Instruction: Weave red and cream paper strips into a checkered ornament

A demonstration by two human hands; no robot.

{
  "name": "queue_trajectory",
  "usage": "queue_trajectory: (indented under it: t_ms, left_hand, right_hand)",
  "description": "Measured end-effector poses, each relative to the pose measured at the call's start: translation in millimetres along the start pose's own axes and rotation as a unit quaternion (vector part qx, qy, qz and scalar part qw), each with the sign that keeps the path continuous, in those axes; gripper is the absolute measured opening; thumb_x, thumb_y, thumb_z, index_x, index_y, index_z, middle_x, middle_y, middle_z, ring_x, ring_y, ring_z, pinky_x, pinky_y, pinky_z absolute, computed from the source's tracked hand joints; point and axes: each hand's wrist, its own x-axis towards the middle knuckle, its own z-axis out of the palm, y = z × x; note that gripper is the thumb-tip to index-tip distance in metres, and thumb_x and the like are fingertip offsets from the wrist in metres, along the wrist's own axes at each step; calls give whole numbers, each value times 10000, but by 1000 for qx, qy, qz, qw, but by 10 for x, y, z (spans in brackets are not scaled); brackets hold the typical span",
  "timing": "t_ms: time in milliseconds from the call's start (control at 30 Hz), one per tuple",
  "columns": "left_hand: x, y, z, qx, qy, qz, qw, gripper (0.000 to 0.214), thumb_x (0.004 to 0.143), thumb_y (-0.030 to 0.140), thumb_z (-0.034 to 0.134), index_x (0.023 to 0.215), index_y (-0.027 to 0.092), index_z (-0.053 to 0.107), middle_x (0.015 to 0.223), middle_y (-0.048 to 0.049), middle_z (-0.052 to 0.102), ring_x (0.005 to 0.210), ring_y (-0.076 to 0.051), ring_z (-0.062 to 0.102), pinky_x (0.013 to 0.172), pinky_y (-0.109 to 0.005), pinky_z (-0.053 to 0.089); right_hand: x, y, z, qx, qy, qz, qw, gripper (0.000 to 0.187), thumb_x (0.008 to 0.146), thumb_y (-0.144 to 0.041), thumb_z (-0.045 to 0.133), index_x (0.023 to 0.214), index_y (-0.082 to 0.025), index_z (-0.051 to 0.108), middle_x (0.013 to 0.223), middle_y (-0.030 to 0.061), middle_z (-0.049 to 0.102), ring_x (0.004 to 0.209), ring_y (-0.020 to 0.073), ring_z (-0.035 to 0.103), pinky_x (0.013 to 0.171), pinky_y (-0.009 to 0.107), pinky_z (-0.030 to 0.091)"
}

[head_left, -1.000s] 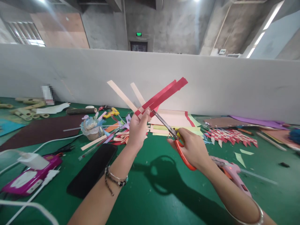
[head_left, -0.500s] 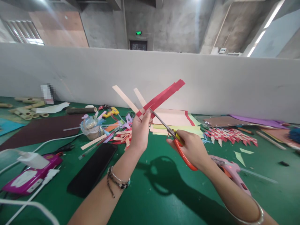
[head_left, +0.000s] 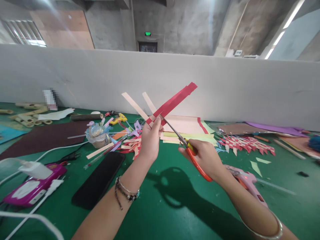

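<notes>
My left hand (head_left: pixel 150 141) pinches a small woven piece of red and pale pink paper strips (head_left: pixel 175 102) above the table. Two pale strips stick out to the upper left and the layered red ones to the upper right. Scissors (head_left: pixel 197 165) with orange and yellow handles are in my right hand (head_left: pixel 207 158), its fingers wrapped round the grips. The scissor tips reach the paper beside my left thumb; whether they are cutting into a strip I cannot make out.
A black phone (head_left: pixel 98 180) lies left of my forearm, near a purple power strip (head_left: pixel 36 186) with white cables. At right are a pink glue gun (head_left: pixel 250 181) and a red-and-white woven paper piece (head_left: pixel 247 144). Loose strips (head_left: pixel 131 145) and a small pot (head_left: pixel 97 136) sit further back.
Almost nothing differs. The paper strips have tilted very slightly, and both hands keep their grip in nearly the same place.
</notes>
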Motion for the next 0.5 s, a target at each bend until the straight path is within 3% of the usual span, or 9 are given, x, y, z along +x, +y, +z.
queue_trajectory:
  t_ms: [300, 500]
  left_hand:
    - [19, -18, -36, 6, 12, -10, 1000, 272, 679, 317, 694, 591, 169, 485, 515, 77, 301, 490, -58, 334, 524, -172, 361]
    - [42, 1, -45, 44, 28, 3, 999, 248, 688, 321, 681, 626, 171, 494, 528, 72, 371, 504, -57, 392, 539, -177, 374]
  right_hand:
    - [11, 8, 9, 24, -18, 15, 999, 450, 756, -543, 467, 522, -198, 298, 455, -50, 310, 447, 84, 223, 447, 210, 205]
    - [35, 49, -16, 54, -24, 9, 998, 461, 740, -551, 496, 532, -198, 284, 466, -59, 284, 458, 78, 222, 446, 213, 201]
